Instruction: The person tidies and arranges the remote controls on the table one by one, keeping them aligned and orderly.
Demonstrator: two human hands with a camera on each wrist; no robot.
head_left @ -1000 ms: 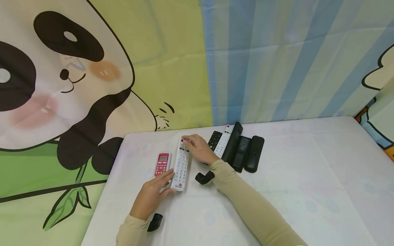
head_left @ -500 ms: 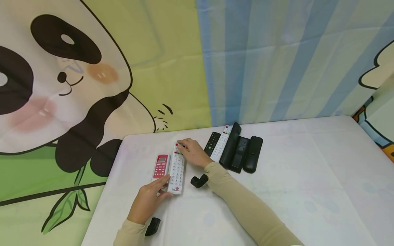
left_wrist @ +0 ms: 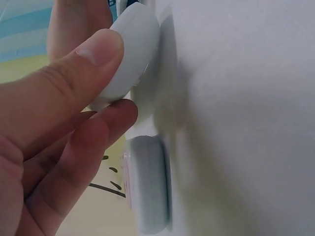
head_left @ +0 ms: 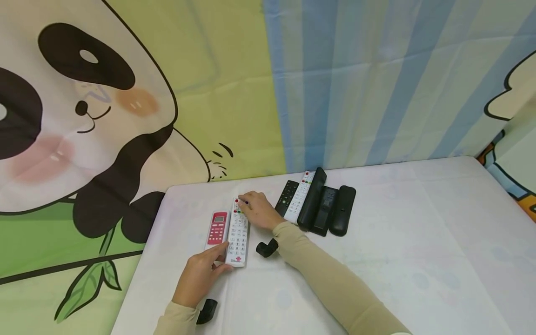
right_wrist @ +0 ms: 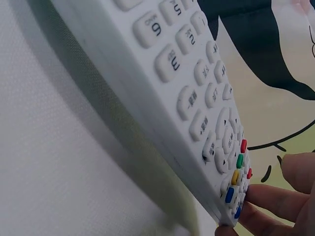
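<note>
A long white remote control (head_left: 237, 239) with coloured buttons is between my two hands. My left hand (head_left: 197, 278) pinches its near end, with the thumb on the end face and a fingertip at the side in the left wrist view. At the far end, my right hand (head_left: 260, 212) grips the remote near its red and coloured buttons. The right wrist view shows the remote (right_wrist: 162, 118) tilted, with a shadow along the cloth below. Just left of it lies a shorter white remote with a red face (head_left: 217, 228), its lower part hidden by my left fingers.
Right of my right hand stands a row of remotes: a slim black one (head_left: 287, 197), a white one (head_left: 299, 197), and several black ones (head_left: 342, 211). White cloth covers the table (head_left: 398, 242). A panda-printed curtain (head_left: 222, 93) rises behind its far edge.
Both hands have moved the long white remote left, closing most of the gap to the red-faced remote. The head view has shifted slightly. The row at right has stayed put.
</note>
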